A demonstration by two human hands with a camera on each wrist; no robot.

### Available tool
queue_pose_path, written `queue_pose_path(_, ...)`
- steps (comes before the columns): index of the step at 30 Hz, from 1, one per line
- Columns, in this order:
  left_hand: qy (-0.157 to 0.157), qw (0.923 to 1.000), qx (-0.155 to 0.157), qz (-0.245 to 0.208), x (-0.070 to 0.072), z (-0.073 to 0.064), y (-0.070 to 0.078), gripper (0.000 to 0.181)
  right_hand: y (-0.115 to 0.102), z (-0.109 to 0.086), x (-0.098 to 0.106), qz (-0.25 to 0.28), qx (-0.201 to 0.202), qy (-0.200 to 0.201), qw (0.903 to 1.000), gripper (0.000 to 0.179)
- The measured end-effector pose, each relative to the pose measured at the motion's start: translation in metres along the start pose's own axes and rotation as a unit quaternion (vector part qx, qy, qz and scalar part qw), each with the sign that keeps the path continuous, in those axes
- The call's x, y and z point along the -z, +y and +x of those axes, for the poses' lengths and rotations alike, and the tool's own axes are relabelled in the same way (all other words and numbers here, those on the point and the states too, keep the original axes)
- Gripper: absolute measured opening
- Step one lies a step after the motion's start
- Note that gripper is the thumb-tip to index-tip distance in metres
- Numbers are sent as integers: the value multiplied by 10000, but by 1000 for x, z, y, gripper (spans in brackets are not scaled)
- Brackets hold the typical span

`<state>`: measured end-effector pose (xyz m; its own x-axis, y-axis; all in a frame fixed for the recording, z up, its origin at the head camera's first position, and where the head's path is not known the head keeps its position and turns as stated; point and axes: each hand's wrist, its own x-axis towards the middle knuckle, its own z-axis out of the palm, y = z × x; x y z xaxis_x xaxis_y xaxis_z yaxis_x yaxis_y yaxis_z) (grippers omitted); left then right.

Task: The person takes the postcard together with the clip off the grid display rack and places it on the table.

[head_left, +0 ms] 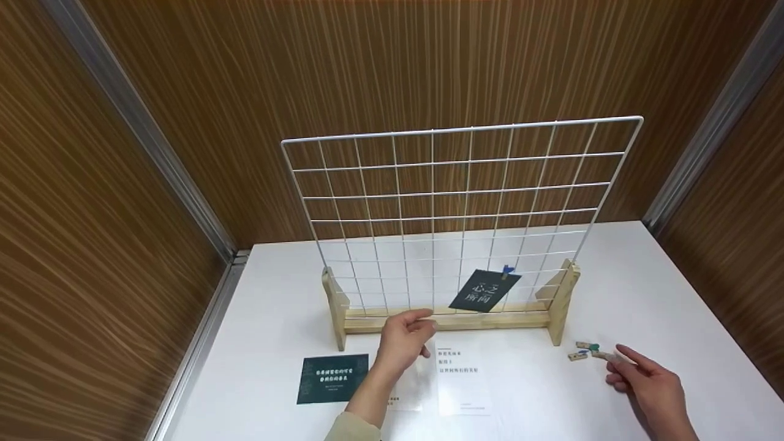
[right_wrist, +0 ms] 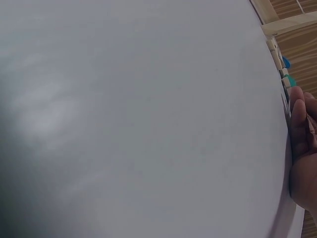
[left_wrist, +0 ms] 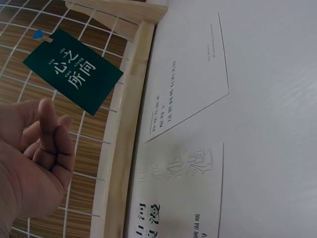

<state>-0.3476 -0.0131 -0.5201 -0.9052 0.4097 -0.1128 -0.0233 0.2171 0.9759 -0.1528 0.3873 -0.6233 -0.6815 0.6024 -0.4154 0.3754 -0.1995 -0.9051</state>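
Note:
My left hand hovers in front of the wire grid rack's wooden base, its fingers loosely bent and holding nothing. In the left wrist view, a dark green card with white characters hangs tilted on the grid beyond that hand, held by a small blue-topped clothespin. At the right, my right hand is low over the table, thumb and forefinger at the end of a small wooden clothespin. Other small clothespins lie beside it, with blue and green tops. The right wrist view shows that hand only at its edge.
The white wire grid stands upright in wooden feet on the white table. In front lie a dark green card, a white printed card and another pale card partly behind the left arm. Wood-grain walls enclose the table.

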Motion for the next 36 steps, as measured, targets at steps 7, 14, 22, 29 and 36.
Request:
queue_pose_path(7,-30,9992,-410,-2,-10,5,23,32,-6,-5,5,552,-97,10,9984,60)
queue_pose_path(14,-275,9956,-894,34,-19,8,45,34,-28,-15,5,-159,506,105,9985,53)
queue_pose_path(22,-548,9908,-1233,108,-24,17,66,37,-74,-33,-11,-798,1918,-301,9777,36)
queue_pose_path(29,-769,9884,-1258,357,-30,27,80,42,-115,-46,-40,-1178,2840,-645,9494,40)
queue_pose_path(36,-908,9867,-1241,533,-35,33,84,45,-148,-54,-67,-1502,3222,-946,9299,37)
